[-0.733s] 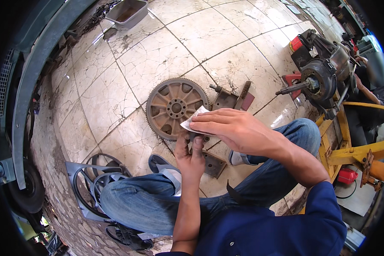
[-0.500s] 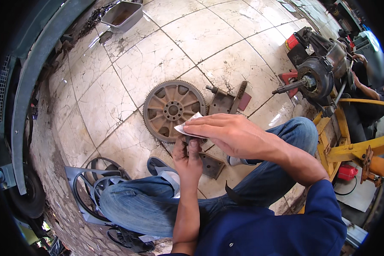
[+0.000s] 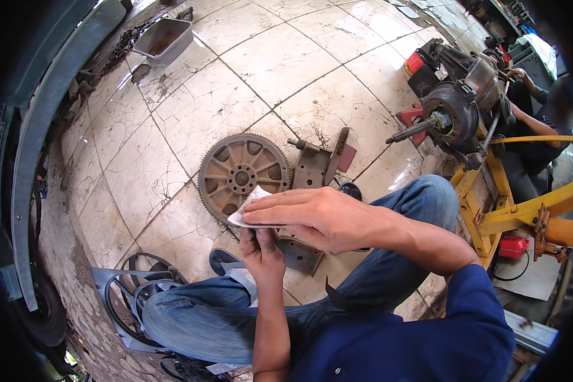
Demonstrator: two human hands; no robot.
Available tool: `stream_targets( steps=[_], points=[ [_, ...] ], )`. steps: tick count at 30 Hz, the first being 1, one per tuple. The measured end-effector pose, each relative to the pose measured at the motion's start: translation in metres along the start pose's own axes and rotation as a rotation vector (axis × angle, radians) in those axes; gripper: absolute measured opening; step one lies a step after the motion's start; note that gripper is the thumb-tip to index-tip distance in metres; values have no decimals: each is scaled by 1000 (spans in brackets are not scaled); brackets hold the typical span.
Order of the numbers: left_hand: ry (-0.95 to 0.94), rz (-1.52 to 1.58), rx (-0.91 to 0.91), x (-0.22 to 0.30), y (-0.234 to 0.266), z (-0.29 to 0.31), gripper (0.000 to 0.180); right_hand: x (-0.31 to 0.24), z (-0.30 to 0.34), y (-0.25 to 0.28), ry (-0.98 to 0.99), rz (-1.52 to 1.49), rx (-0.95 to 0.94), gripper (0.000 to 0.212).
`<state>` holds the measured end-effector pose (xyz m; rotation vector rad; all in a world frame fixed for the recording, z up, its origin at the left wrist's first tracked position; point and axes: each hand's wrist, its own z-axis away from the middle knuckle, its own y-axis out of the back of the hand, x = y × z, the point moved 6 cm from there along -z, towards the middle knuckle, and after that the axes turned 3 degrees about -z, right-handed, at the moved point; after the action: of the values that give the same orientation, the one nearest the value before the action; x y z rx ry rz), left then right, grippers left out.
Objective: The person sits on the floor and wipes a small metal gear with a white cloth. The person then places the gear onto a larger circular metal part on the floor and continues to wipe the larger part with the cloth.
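Observation:
My right hand (image 3: 328, 213) lies with outstretched fingers over a folded white sheet (image 3: 249, 215), which looks like sandpaper, and presses it from above. Under it, my left hand (image 3: 263, 253) has its dirty fingertips pinched together from below; what they grip is hidden by the sheet and right hand. Just beyond both hands a rusty toothed flywheel (image 3: 223, 156) lies flat on the tiles. To its right are a metal plate (image 3: 310, 170) with holes, a brush-like bar (image 3: 337, 156) and a dark red pad (image 3: 347, 158). Another holed plate (image 3: 301, 256) lies below my right hand.
A grey basin (image 3: 179, 46) with brown liquid stands far left. At the right, an axle assembly (image 3: 455, 108) rests by a yellow stand (image 3: 500, 197), with another person's arm (image 3: 533, 123) behind it. A fan shroud (image 3: 118, 299) leans by my left knee.
My view has shifted slightly, so the floor things sit further left. My right hand and the sheet now cover more of what my left fingertips pinch; a dark piece showed there before.

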<state>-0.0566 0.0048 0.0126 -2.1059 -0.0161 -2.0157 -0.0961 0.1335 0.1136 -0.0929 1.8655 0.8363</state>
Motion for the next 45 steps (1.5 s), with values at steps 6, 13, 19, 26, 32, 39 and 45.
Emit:
stream_targets(
  steps=[6, 13, 19, 26, 32, 39, 45],
  points=[
    [-26, -7, 140, -2, -2, 2, 37, -7, 3, -4, 155, 65, 48, 41],
    [-31, 56, -1, -13, -1, 2, 34, -2, 3, -2, 85, 113, -20, 43],
    [-41, 6, -44, -4, -4, 0, 34, 11, 2, -4, 3, 205, -72, 46],
    [-92, 8, -49, -3, 0, 1, 31, 18, 1, -1, -129, 187, -97, 47],
    [-44, 21, -32, -3, -2, 1, 33, 7, 0, 0, -11, 227, -81, 51],
    [-34, 26, -20, -5, -3, 1, 31, 2, 0, -3, 49, 298, -68, 51],
    [-1, 22, -5, -1, -3, 1, 30, -2, 1, -5, 62, 295, -46, 51]
  ],
)
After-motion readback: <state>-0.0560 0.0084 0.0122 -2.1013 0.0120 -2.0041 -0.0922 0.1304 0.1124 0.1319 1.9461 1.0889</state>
